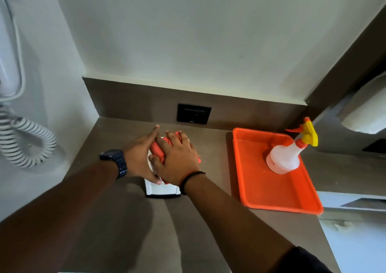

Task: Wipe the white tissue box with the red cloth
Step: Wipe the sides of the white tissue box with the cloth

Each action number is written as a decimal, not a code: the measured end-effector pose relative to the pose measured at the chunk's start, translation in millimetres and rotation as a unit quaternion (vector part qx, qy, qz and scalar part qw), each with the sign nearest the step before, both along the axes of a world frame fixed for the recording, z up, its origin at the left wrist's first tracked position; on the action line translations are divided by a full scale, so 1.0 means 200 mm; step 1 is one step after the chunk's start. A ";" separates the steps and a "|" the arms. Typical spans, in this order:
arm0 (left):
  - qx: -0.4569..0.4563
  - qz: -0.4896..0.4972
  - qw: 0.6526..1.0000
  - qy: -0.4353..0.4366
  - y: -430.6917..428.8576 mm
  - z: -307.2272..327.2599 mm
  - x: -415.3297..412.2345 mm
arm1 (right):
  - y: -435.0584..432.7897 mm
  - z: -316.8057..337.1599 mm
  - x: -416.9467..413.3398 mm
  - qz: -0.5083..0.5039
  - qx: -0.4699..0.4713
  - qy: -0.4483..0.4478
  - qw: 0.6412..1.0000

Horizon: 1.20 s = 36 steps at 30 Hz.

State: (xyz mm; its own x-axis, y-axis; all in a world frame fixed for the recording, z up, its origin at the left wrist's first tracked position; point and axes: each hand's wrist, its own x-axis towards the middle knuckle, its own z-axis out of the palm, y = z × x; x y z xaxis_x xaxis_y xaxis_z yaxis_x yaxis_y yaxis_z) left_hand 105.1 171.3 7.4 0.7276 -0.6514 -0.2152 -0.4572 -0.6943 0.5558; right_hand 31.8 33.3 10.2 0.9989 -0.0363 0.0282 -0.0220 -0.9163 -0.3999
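My right hand [177, 160] lies flat, palm down, fingers spread, pressing the red cloth [158, 147] onto the top of the white tissue box [161, 188]. The box sits on the brown counter [117, 226], middle of view, left of the orange tray [271, 195]. Most of the box is hidden under my hands; only its near end, with a dark base edge, and a sliver of the left side show. I can't make out the tissue slot

The cloth is bunched and mostly covered: a red fold shows between my two hands, and a small bit pokes out on the right side of my right hand. I can't tell how big it is or whether my fingers curl into it

My left hand [140, 158] is open against the box's left side, index finger pointing far, thumb reaching to the box's near top edge. It steadies more than grips; exact contact on the hidden side is unclear. There's a dark watch [116, 161] on the left wrist and a black band [191, 178] on the right

On the tray's far right corner stands a white spray bottle [284, 158] with a yellow and red trigger. A black wall socket [193, 113] sits on the far backsplash. A coiled white cord [25, 143] is at left, its upper part cut off. A white roll or towel at far right is partly out of frame and hard to identify
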 end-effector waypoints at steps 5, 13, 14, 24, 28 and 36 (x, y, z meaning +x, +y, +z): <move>0.014 -0.006 1.000 -0.011 -0.01 -0.04 0.02 | -0.04 -0.03 -0.05 0.024 0.008 -0.025 0.999; 0.032 0.036 0.999 -0.002 -0.03 -0.04 -0.01 | -0.08 -0.09 0.02 -0.085 0.072 -0.017 0.994; 0.032 0.037 0.999 -0.004 -0.03 -0.04 -0.01 | -0.06 -0.08 0.04 -0.087 0.071 -0.018 0.994; 0.061 0.040 0.997 -0.012 -0.05 -0.03 -0.02 | -0.15 -0.09 -0.09 0.030 -0.001 -0.042 0.999; 0.074 0.051 0.996 -0.022 -0.06 -0.03 -0.03 | -0.16 -0.08 -0.06 -0.038 0.054 -0.025 0.997; 0.056 0.065 0.996 -0.018 -0.04 -0.04 -0.04 | -0.02 -0.09 0.08 -0.064 0.046 -0.014 0.997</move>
